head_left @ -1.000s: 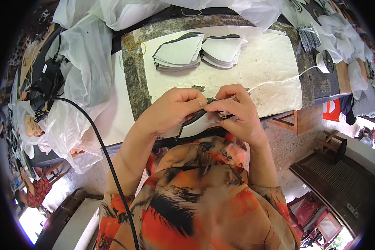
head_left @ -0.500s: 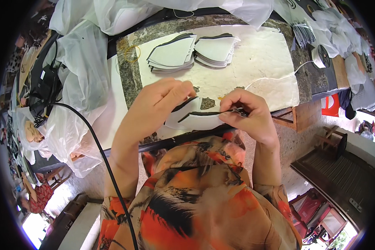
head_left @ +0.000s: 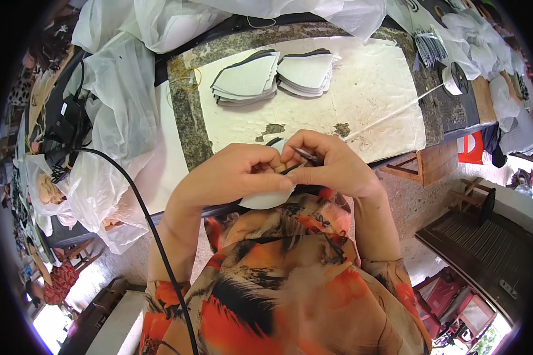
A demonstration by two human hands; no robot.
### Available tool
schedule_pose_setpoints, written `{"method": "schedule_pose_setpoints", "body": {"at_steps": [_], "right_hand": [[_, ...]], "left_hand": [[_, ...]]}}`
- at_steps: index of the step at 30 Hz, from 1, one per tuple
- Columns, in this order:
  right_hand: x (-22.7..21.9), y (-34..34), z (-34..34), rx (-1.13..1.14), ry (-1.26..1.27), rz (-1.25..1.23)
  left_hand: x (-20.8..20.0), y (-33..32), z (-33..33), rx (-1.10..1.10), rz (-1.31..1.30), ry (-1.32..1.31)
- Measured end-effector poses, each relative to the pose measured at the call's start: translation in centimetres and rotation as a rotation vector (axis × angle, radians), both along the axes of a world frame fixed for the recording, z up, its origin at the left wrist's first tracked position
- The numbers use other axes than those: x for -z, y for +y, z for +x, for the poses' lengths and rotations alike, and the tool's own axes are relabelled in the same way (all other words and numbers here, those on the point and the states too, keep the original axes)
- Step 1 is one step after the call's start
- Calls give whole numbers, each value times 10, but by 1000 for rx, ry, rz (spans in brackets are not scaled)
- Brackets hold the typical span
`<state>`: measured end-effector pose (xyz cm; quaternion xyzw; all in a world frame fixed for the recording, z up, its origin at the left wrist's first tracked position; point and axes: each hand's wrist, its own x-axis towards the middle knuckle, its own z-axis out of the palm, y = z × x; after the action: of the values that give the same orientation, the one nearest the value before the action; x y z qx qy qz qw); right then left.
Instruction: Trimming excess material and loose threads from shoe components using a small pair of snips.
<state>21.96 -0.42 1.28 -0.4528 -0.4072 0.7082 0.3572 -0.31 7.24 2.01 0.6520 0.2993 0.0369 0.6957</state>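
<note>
Both hands meet just in front of the surface's near edge, close to the body, presumably so that close fingerwork can be done in plain sight. The left hand grasps a white curved piece, thumb laid across it and fingers curled, a grip that would steady something so thin and bendable. The right hand pinches at the dark edging of that piece with thumb and forefinger while a slim dark tool is tucked among its fingers, likely to spare putting it down; the fingers hide what kind of tool it is.

A second dark-edged piece shows just beyond the left hand, by the near edge, within easy reach.

Toward the far edge of the surface, two stacks of similar pieces, a left stack and a right stack, sit side by side on a pale sheet, dark edges turned away from the person; lying alike, they would be simple to pick up in order. At the right end of the surface stands a spool, its white cord stretched across the sheet toward the right hand. Plastic bags crowd the left end.
</note>
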Motion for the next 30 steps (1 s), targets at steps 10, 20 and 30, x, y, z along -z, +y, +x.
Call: {"method": "schedule_pose_setpoints", "body": {"at_steps": [10,20,30], "right_hand": [[-16,-3,37,-133,-449,670],[-24,-13,21,-166,-969,635],[-21,-4,17,-119,-757,462]], "left_hand": [[7,4,-10,-97,-506,-11],[12,-10,-21,-261,-638,-110],[19,-34,-8,-401,-547,-210]]}}
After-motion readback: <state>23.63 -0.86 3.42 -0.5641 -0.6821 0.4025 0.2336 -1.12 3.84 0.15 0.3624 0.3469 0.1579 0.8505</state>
